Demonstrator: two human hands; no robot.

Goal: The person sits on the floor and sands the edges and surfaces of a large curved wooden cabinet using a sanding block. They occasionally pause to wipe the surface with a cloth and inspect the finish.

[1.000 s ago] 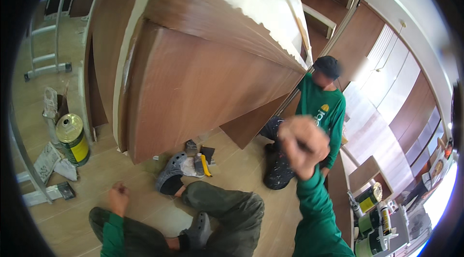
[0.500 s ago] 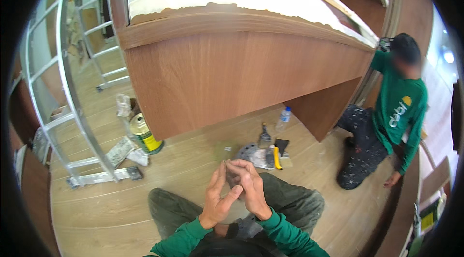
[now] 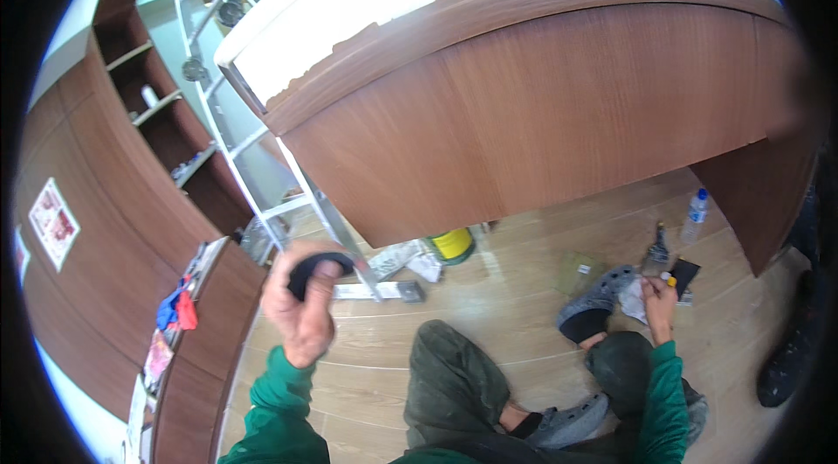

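At the left, my left hand (image 3: 301,311) is raised over the floor, its thumb and fingers closed on a black curved piece (image 3: 307,274). Blur hides whether that piece is a bent sheet or a roll. Low at the right, my right hand (image 3: 661,302) reaches down by my shoe and closes on a yellow utility knife (image 3: 671,281). Only the yellow end shows; my fingers cover the rest. A white crumpled cloth (image 3: 634,300) lies beside that hand. Just beyond are a black flat piece (image 3: 687,275) and a dark brush-like tool (image 3: 659,246).
A wooden counter (image 3: 524,123) with a patchy white top stands before me. Under it is a water bottle (image 3: 695,215). An aluminium ladder (image 3: 292,202), a yellow-and-green can (image 3: 452,246) and cloths (image 3: 397,259) are at the left. A co-worker's dark shoe (image 3: 786,359) is at right.
My hands have parted: the left has swung up and left with the black piece, the right down to the yellow knife on the floor. The view has turned left.
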